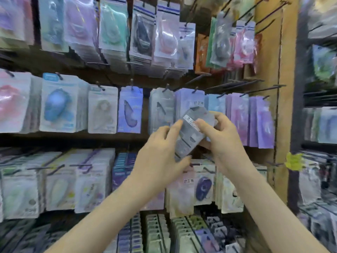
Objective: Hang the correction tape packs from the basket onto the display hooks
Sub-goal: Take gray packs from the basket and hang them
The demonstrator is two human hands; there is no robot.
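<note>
Through the head camera, the person is standing close in front of a shop display wall that is filling the whole view. Rows of thin black metal display hooks (pixel 255 84) are jutting from a yellowish wooden back panel (pixel 284 106), several of those at the upper right carrying nothing. Most other hooks are bearing thick bunches of hanging blister packs: a pale card with a blue tape dispenser (pixel 58 103) is hanging at the left of the middle row, and purple card packs (pixel 260 121) are hanging at the right of it. A crumpled yellow tag (pixel 293 161) is sticking to the panel's right edge, and beyond it a dark-framed neighbouring rack (pixel 295 88) is showing more blurred goods. Both bare forearms are reaching up at mid-frame, holding the grey plastic-wrapped correction tape packs (pixel 191 132) tilted in the air in front of the middle row, near the hanging packs but not on any hook; how many packs are in the bundle cannot be told. The left hand (pixel 162 150) is pinching the bundle's lower end between forefinger and thumb, its other fingers loosely spread. The right hand (pixel 222 139) is gripping the upper end, thumb pressing on the face and fingers curling behind.
</note>
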